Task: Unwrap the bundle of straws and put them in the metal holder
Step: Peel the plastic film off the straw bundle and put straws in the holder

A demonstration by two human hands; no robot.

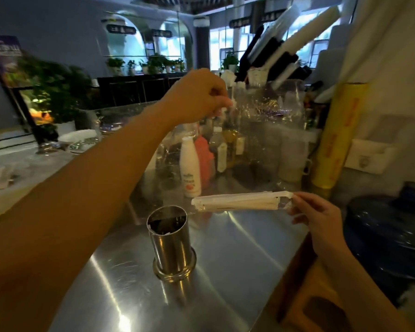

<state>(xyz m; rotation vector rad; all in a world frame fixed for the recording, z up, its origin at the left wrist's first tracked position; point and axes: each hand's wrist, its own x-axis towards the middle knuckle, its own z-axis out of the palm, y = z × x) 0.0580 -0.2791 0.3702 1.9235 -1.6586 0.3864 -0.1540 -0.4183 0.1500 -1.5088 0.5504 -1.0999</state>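
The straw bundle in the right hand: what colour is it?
White, with clear film at the gripped end; straw bundle in the right hand, head view.

The right hand (318, 213) pinches one end of the bundle of straws (240, 201), level above the steel counter (237, 248). The left hand (197, 97) is raised farther back, pinching clear plastic wrap (268, 111). The metal holder (169, 243) stands upright, near centre.
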